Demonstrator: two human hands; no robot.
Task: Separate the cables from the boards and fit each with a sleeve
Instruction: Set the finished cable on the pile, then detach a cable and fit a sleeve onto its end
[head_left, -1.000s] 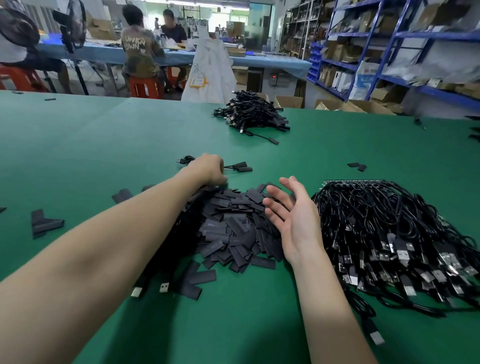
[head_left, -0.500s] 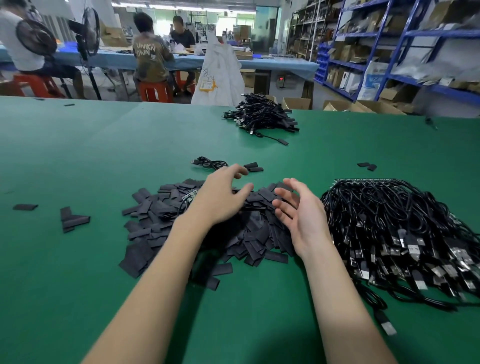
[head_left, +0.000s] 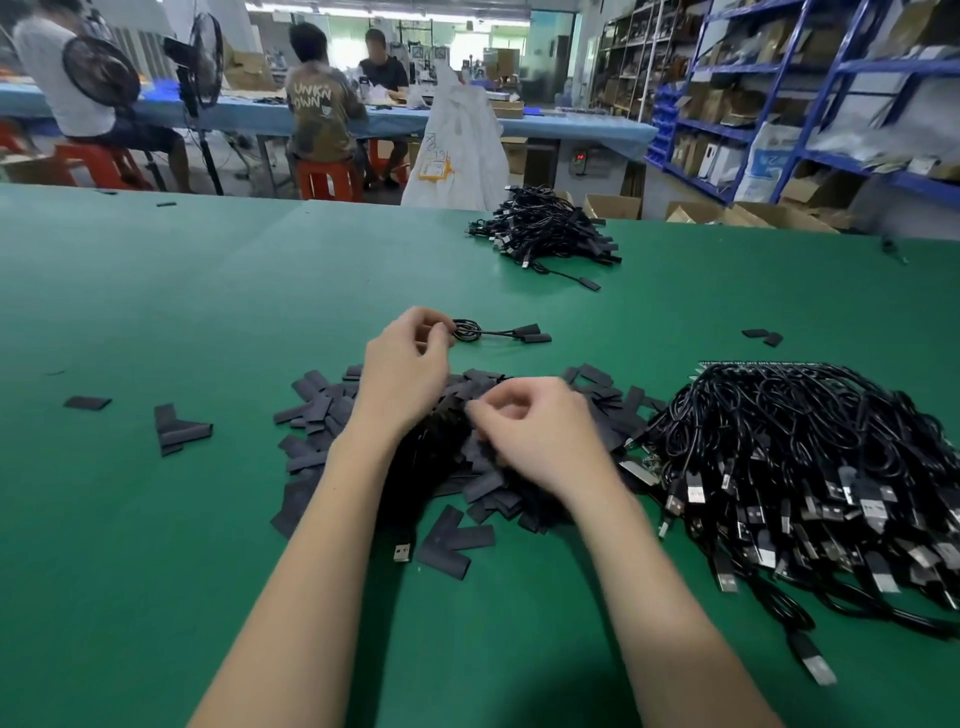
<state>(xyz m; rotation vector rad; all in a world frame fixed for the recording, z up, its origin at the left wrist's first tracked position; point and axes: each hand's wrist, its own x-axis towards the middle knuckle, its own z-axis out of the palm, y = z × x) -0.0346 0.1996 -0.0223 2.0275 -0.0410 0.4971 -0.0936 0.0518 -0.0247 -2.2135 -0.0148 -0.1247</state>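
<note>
Am picking sleeve: my right hand (head_left: 540, 436) pinching into heap of flat dark-grey sleeve pieces (head_left: 467, 441), catch unclear. Left hand (head_left: 410, 358) curled, contents hidden. Tangled black USB cables (head_left: 810, 467) lying at 3 o'clock. Next, I judge: fetching cable.

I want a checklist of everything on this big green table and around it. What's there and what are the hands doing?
Surface: green table, bare in wide patches.
Job's things: sleeve pile of flat dark pieces in the middle; unsleeved cable heap to its right, with a board edge at the back.
Clutter: stray sleeves at left, two more at right.
Grippers: left hand with fingers curled, over the pile; right hand pinches something at the pile, too blurred to name.
Cables: finished cable pile at the far edge; one coiled cable by the left hand.
Surroundings: blue shelves, seated people, fans, white bag.
</note>
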